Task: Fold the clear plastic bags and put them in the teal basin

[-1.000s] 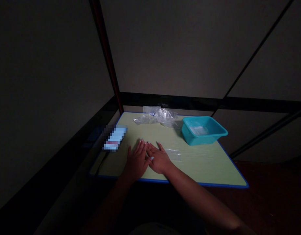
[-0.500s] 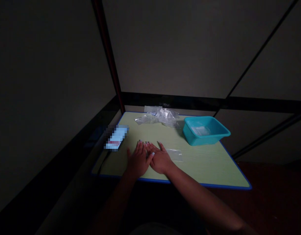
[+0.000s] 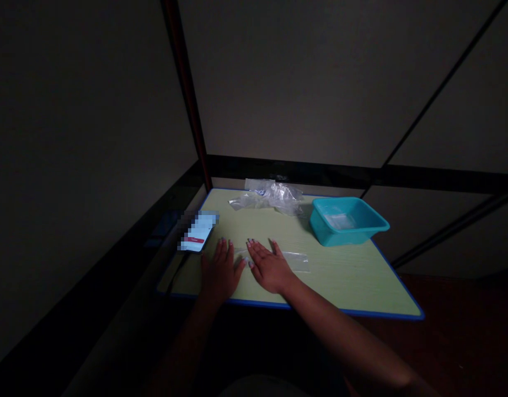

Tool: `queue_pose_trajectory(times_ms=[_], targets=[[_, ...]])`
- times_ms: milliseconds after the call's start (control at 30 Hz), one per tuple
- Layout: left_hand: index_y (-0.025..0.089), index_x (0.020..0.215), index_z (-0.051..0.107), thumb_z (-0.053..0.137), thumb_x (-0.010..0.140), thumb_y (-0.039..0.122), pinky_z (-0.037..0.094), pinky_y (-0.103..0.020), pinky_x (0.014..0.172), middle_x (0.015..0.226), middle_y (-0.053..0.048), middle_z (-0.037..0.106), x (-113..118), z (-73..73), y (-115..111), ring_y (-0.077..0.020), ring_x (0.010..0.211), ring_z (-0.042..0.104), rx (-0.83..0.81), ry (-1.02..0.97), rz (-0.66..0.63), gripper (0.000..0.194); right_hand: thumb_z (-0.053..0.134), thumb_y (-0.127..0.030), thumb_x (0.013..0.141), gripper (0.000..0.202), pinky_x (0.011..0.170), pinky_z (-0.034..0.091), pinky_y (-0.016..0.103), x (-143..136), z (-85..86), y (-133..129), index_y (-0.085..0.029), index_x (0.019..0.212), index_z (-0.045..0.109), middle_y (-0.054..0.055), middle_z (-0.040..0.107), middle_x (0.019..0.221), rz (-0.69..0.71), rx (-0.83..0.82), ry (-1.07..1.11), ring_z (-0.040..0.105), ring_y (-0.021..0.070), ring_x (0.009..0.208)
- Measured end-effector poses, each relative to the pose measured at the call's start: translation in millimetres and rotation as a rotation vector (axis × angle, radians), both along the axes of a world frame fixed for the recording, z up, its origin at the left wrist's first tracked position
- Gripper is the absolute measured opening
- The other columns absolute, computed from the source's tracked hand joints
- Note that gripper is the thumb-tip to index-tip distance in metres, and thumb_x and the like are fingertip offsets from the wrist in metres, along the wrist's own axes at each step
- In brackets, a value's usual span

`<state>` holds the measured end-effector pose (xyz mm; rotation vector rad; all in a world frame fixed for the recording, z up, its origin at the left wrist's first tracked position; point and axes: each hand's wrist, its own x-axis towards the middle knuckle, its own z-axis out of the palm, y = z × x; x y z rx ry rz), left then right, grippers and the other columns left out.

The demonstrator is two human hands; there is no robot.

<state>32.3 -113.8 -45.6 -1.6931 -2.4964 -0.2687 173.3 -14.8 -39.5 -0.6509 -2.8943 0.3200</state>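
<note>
A clear plastic bag [image 3: 295,261] lies flat on the pale green tabletop [image 3: 332,281]. My right hand [image 3: 270,268] rests palm down over its middle, fingers stretched out, hiding part of it. To the left, my left hand [image 3: 220,273] lies flat with its fingers spread, at the bag's left end; whether it presses on the plastic there I cannot tell. A narrow strip of the bag shows between the two hands. Neither hand grips anything.
A phone [image 3: 198,234] with a lit screen, partly pixelated, lies at the table's left edge. Crumpled clear plastic [image 3: 278,196] sits at the back. On the right stands a turquoise basin [image 3: 340,237] with clear plastic inside. Walls [image 3: 295,82] rise behind and to the left.
My left hand has slid left, away from my right hand, and a gap has opened between them, showing more of the bag. My right hand has stayed nearly in place.
</note>
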Motion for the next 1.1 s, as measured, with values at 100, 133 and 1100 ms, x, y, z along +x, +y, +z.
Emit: queue_pose_trajectory(times_ms=[100, 133, 1100], targets=[[0.007, 0.14, 0.039, 0.032, 0.094, 0.046, 0.019, -0.064, 0.108, 0.148, -0.023, 0.032, 2, -2.4, 0, -0.0314, 0.139, 0.029, 0.042, 0.011, 0.03, 0.06, 0.026, -0.036, 0.097, 0.056, 0.113, -0.005, 0.051, 0, -0.4, 0, -0.015, 0.149, 0.022, 0.011, 0.025, 0.152, -0.005, 0.008, -0.01, 0.021, 0.0178, 0.141], [0.006, 0.14, 0.039, 0.032, 0.094, 0.046, 0.019, -0.064, 0.108, 0.148, -0.024, 0.031, 2, -2.6, 0, -0.0317, 0.139, 0.029, 0.057, 0.014, 0.053, 0.061, 0.025, -0.036, 0.097, 0.056, 0.113, -0.004, 0.052, 0, -0.6, 0, -0.015, 0.149, 0.022, 0.011, 0.025, 0.152, -0.008, 0.01, -0.013, 0.021, 0.0179, 0.141], [0.01, 0.142, 0.037, 0.026, 0.094, 0.025, 0.02, -0.058, 0.111, 0.152, -0.012, 0.028, 4, 3.5, -1, -0.0237, 0.142, 0.022, -0.05, -0.023, -0.016, 0.051, 0.023, -0.038, 0.098, 0.055, 0.112, 0.0, 0.056, -13, 7.0, -4, -0.02, 0.15, 0.018, 0.006, 0.021, 0.154, 0.024, -0.023, -0.036, 0.019, 0.0194, 0.142]])
